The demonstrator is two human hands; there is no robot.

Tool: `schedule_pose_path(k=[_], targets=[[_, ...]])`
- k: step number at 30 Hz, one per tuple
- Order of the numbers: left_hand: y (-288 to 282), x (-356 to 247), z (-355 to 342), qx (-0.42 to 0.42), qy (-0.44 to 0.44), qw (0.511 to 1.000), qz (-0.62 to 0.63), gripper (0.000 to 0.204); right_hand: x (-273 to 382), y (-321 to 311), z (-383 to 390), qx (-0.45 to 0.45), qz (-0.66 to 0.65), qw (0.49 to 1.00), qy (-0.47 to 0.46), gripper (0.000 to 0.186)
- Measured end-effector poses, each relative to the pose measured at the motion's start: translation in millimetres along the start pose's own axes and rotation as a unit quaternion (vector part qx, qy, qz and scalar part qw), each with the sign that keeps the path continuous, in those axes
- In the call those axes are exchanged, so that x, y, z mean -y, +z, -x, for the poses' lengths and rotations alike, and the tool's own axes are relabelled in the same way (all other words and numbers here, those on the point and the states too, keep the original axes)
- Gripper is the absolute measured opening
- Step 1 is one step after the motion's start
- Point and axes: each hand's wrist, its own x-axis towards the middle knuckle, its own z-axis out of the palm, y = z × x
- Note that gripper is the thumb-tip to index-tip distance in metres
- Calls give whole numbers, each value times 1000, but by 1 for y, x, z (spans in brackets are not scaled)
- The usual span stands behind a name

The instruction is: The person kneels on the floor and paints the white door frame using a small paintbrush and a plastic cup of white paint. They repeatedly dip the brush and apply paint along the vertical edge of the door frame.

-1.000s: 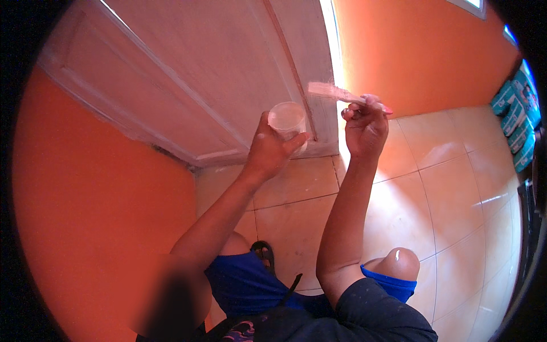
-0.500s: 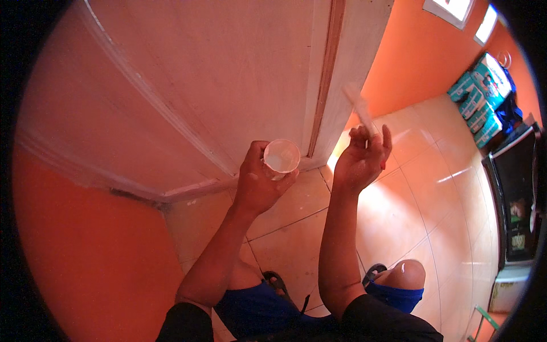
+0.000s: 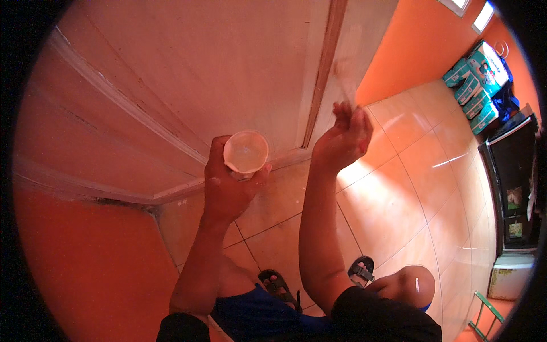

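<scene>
My left hand (image 3: 229, 188) is closed around a small pale cup (image 3: 247, 153). The cup's open top faces me, with whitish liquid inside. Higher and to the right, my right hand (image 3: 343, 137) grips a pale, flat tool, by its look a paintbrush (image 3: 346, 82). Motion smears the brush, and its tip lies in front of the right edge of a panelled door (image 3: 256, 68). Whether the tip touches the door I cannot tell. Whitish streaks show on the door, and a bare brown strip (image 3: 326, 71) runs along its panel.
Tiled floor (image 3: 393, 188) spreads below and right, catching bright light. An orange wall (image 3: 97, 262) is at the lower left. Teal packages (image 3: 476, 94) are stacked at the far right, above a black cabinet-like object (image 3: 515, 188). A green metal frame (image 3: 485, 313) stands lower right. My sandalled feet (image 3: 278, 285) are below.
Both hands have shifted left in the picture, the cup with them. My right hand has also risen and turned, and the brush now lies over the door's edge. The view has tilted slightly.
</scene>
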Motion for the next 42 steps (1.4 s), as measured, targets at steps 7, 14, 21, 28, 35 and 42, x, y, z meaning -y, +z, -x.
schedule_pose_path(k=[7, 14, 21, 28, 35, 42], targets=[[-27, -21, 16, -15, -1, 998, -63, 52, 5, -69, 38, -12, 82, 995, 61, 21], [-42, -42, 25, -47, -32, 998, -36, 50, 54, 77, -18, 28, -101, 994, -15, 18], [-52, -43, 39, -57, -50, 995, -59, 51, -19, -11, 25, -25, 59, 997, 43, 18], [-47, -35, 30, -25, -24, 999, -12, 49, 17, 5, 26, -8, -21, 999, 41, 18], [-54, -23, 36, -37, -38, 998, -22, 50, 17, 62, 1, 49, -12, 999, 10, 17], [-52, -24, 27, -21, 7, 1000, -18, 50, 7, 6, -6, -17, 8, 1000, -2, 19]])
